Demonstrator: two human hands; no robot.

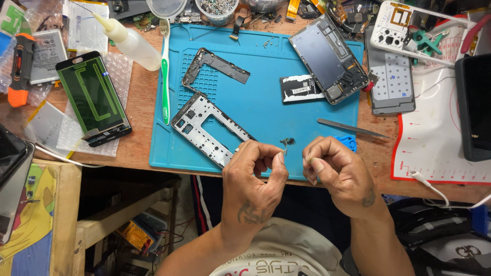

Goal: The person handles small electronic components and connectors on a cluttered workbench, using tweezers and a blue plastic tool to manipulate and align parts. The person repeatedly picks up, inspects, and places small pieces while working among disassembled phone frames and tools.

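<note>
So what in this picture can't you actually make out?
- Head view: the tiny part pinched in the left hand is too small to identify.
- Whatever the right hand grips is hidden by its curled fingers.
- The small dark piece on the blue mat is too small to name.
- The black device is cut off by the right edge.

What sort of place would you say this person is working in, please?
Probably a phone repair bench: a blue work mat holds a stripped phone frame and an opened phone, with tweezers beside them.
</note>
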